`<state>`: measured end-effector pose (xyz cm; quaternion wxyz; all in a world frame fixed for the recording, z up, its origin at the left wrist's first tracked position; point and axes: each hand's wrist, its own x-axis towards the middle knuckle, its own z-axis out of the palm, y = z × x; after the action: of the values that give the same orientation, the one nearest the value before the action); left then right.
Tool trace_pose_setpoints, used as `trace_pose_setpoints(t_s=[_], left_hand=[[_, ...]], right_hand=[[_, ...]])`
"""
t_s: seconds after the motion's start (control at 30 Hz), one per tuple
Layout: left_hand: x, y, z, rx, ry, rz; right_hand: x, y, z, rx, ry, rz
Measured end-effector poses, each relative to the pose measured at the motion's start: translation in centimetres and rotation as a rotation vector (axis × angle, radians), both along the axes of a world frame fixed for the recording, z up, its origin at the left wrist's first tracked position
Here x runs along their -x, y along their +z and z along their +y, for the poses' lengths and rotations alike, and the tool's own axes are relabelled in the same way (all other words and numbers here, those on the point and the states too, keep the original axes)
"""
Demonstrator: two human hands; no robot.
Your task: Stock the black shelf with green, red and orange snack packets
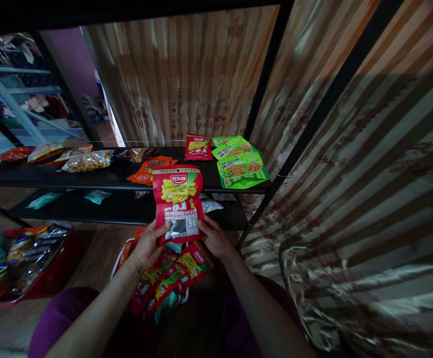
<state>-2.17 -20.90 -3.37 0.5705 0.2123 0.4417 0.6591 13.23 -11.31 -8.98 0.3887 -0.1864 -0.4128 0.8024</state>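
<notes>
Between my two hands, upright and facing me, is a red snack packet (178, 199) with yellow pieces pictured on it. My left hand (149, 244) pinches its lower left edge, thumb on the front. The lower right edge is gripped by my right hand (215, 237) in the same way. Below the hands a basket (116, 258) holds more red snack packets (168, 283), some orange ones and a teal one. Behind the held packet, a similar red packet (198, 147) lies on the black shelf (186, 182), beside several green packets (240, 164).
Orange packets (149, 170) and other snack bags (88, 161) lie along the shelf to the left. A lower shelf (127, 208) carries teal packets (97, 197). On the floor at left stands a red basket (61, 263) of snacks. Black posts (268, 199) and a striped curtain (335, 209) bound the right.
</notes>
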Motion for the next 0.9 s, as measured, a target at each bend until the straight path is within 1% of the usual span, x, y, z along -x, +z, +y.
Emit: trace_pose_setpoints(t_s=[0.13, 0.3, 0.4, 0.6, 0.73, 0.9], left_hand=[[0.5, 0.0, 0.2, 0.019, 0.026, 0.005], [0.8, -0.2, 0.5, -0.016, 0.032, 0.003], [0.9, 0.2, 0.8, -0.03, 0.073, 0.004], [0.9, 1.6, 1.6, -0.019, 0.186, 0.006], [0.8, 2.0, 2.1, -0.029, 0.21, -0.04], [0.8, 2.1, 2.6, -0.019, 0.217, -0.058]], right_hand=[[0.2, -0.3, 0.2, 0.014, -0.02, 0.001], [0.2, -0.4, 0.3, 0.016, -0.032, -0.008], [0.2, -0.3, 0.3, 0.005, -0.034, -0.013], [0.1, -0.2, 0.1, -0.038, -0.008, -0.048], [0.0, -0.3, 0.2, -0.056, -0.009, -0.058], [-0.1, -0.1, 0.3, -0.084, -0.017, -0.046]])
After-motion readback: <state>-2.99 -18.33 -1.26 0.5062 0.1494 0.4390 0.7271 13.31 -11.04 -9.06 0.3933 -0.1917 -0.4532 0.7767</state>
